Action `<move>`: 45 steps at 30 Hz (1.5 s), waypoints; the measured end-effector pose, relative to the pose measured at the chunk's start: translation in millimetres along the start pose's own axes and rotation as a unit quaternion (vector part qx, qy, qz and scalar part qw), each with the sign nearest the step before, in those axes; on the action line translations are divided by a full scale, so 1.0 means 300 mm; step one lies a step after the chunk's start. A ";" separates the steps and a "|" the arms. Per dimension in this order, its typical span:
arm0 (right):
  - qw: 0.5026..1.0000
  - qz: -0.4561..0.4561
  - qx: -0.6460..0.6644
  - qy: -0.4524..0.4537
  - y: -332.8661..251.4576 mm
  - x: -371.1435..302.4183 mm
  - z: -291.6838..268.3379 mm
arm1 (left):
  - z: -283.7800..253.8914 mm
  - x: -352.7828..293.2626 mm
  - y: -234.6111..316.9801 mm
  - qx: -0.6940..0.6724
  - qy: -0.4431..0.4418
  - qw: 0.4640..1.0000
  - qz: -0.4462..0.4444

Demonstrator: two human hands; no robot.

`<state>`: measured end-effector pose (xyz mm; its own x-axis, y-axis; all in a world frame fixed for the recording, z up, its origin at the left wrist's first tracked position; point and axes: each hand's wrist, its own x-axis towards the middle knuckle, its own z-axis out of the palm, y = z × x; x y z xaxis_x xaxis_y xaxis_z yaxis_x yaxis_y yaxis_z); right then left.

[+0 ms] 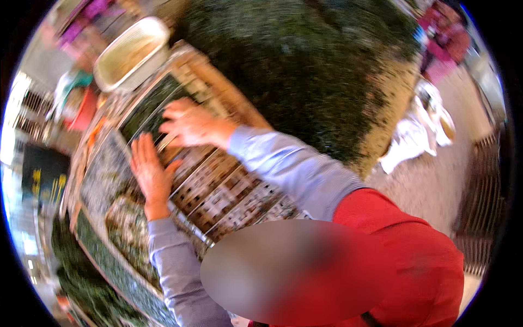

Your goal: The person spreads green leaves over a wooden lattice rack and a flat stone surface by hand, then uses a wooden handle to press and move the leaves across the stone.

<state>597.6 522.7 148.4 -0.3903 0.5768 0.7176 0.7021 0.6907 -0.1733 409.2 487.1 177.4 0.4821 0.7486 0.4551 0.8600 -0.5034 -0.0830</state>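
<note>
A slatted panel [226, 192], brownish with rows of small dark holes and thin pale dividing strips, lies slantwise on a worn table. At its far end is a dark green patch [152, 103]. My left hand [151, 173] is flat with fingers stretched, at the panel's left edge beside that patch. Just to its right, my right hand [188, 123] has its fingers spread and slightly bent over the panel's far part. I see nothing held in either hand. Whether the fingertips touch the surface is hard to tell from the blur.
A large dark green heap [294, 71] spreads beyond the table to the right. A white basin [103, 68] stands at the far corner, with a red bucket [81, 109] to its left. White cloth [406, 139] lies on the floor at right. Another person [444, 43] is at the far right.
</note>
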 end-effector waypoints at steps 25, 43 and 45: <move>0.773 0.467 -0.185 -0.387 0.139 -0.757 -0.440 | 0.178 -0.019 -0.067 0.053 0.002 0.999 0.000; 0.964 0.229 -0.011 0.135 0.096 -0.508 -0.909 | 0.025 0.306 0.734 -0.709 -0.053 0.703 -0.035; 0.952 0.260 0.059 0.151 0.096 -0.444 -0.930 | -0.061 0.331 0.943 -0.830 -0.094 0.530 -0.143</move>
<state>835.9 343.9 236.1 0.1923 0.7151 0.6720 0.6744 0.4012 -0.6198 697.3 411.2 215.4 0.5138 0.8480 0.1297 -0.3556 0.0729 0.9318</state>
